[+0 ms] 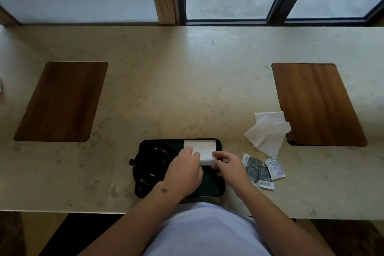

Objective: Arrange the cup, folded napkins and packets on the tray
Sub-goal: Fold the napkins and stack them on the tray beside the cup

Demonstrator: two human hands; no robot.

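Note:
A black tray (145, 144) lies at the counter's near edge. A black cup (151, 162) on a saucer stands in its left half. A folded white napkin (200, 146) lies in the tray's far right part. My left hand (184, 169) rests on the napkin's left near edge, and my right hand (229, 165) pinches its right near corner. Several small packets (262, 170) lie on the counter just right of the tray. Loose unfolded white napkins (268, 131) lie further back on the right.
Two wooden placemats lie on the beige stone counter (176, 89), one at the left (62, 102) and one at the right (318, 104). A wall and window frames run along the counter's far edge.

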